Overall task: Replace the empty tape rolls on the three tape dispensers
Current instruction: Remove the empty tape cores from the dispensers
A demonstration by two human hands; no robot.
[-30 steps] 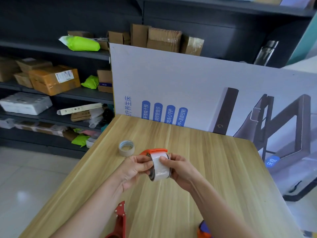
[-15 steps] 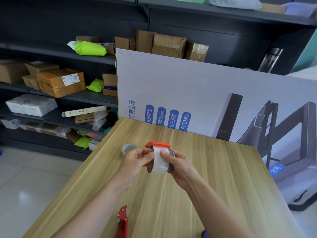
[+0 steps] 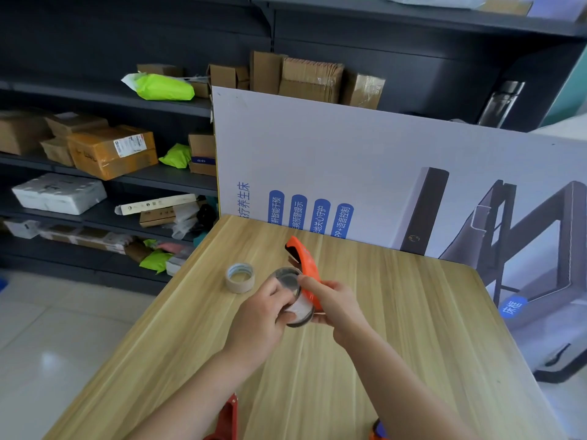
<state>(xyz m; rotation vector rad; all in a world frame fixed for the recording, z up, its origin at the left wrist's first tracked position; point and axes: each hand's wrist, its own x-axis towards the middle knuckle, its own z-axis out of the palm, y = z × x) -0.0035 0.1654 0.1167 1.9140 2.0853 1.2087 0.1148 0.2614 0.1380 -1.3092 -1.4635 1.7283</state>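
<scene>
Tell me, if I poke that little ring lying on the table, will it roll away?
Probably not. The ring lies flat, hole up, on the table, so it would likely slide rather than roll. It looks like a thin cardboard core with little tape left, so it is probably very light. Squeezed hard, it might dent.

Orange dispenser [image 3: 305, 265], tan empty roll [image 3: 240, 277], wood-grain table [image 3: 397, 328].

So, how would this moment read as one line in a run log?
left hand: grips tape roll | right hand: holds orange dispenser against roll | table: beige roll lying apart
</scene>
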